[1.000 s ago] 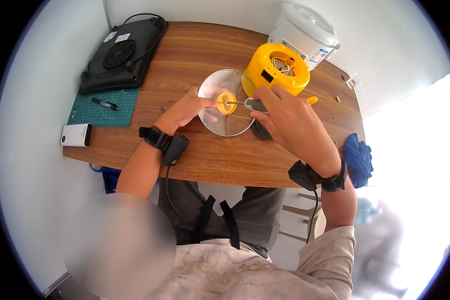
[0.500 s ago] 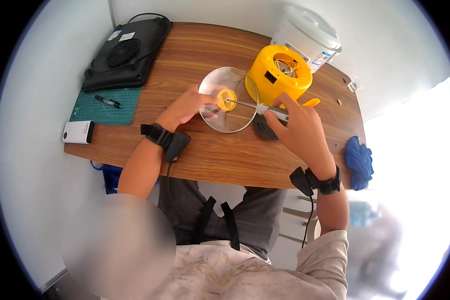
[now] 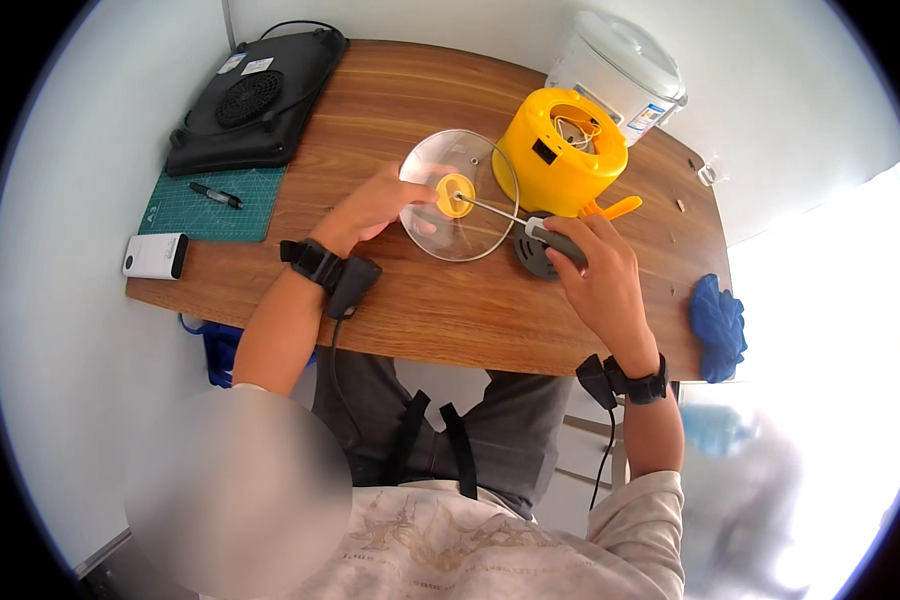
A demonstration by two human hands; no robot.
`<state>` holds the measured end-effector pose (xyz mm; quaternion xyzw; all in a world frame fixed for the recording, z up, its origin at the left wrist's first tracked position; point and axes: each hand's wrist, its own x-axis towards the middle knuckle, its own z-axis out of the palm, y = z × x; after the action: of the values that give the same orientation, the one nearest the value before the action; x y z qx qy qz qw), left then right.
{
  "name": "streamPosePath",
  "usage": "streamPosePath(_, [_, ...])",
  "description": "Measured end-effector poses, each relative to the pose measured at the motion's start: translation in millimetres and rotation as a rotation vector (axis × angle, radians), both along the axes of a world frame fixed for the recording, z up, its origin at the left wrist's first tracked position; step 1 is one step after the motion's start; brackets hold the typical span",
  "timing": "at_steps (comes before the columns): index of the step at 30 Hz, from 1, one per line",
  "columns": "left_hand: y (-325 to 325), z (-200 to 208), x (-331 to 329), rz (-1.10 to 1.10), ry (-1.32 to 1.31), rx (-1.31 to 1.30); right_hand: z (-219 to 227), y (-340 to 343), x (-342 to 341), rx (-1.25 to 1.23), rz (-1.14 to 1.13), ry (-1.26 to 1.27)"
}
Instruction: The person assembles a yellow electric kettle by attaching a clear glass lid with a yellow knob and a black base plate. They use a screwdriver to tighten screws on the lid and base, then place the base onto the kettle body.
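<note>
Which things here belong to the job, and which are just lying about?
In use:
- Glass lid and yellow knob, in left hand
- Screwdriver in right hand
- Probably yellow housing, grey disc

Lying about:
- Cutting mat
- Pen
- White box
- Black vented appliance
- White cooker
- Blue cloth

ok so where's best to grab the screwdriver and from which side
Judging by its pose, the screwdriver is likely best taken by its thick grey handle, from the near right, where the right grip holds it: the handle slants away from the glass lid, while the thin metal shaft reaches over it to the yellow knob.
</note>
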<state>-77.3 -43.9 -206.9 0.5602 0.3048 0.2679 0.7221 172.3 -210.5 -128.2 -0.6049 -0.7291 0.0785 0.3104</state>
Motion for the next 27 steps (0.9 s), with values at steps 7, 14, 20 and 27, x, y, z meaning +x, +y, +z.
streamPosePath(7, [1.1,-0.2,-0.3,-0.008,0.011,-0.013,-6.1,-3.4,-2.5,0.059,-0.021,-0.008])
streamPosePath(14, [0.9,-0.4,0.1,-0.007,-0.009,0.015,-7.4,-2.0,-4.2,0.029,0.011,-0.036])
streamPosePath(20, [2.0,-1.7,0.6,-0.006,-0.01,0.031,-7.7,-2.5,-1.4,0.069,0.007,-0.045])
streamPosePath(27, [3.4,-3.8,-0.2,-0.011,-0.01,0.021,-6.5,1.7,-1.4,0.066,0.037,-0.046])
